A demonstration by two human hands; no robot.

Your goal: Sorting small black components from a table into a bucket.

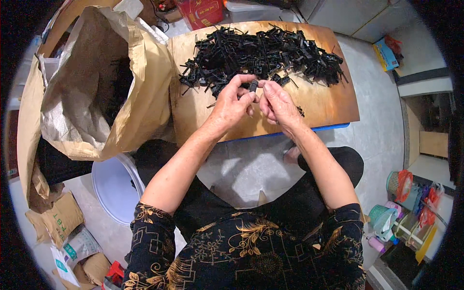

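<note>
Over the near half of a wooden board point(328, 104), my left hand point(227, 104) pinches a small black plastic piece point(253, 86) between thumb and fingers. Close beside it, my right hand point(281, 106) is closed, thumb pressed to the curled forefinger. Whatever it may hold is too small or hidden to make out. Just beyond both hands spreads a wide heap of black plastic parts point(261, 53), many with thin stems. A few black bits point(300, 111) lie on the board by my right wrist.
A large open paper sack point(147, 92) with dark contents stands left of the board. Below it is a white round tub point(113, 186). Brown packages point(65, 217) lie at lower left. A red box point(200, 13) sits behind the board; baskets point(382, 217) stand at right.
</note>
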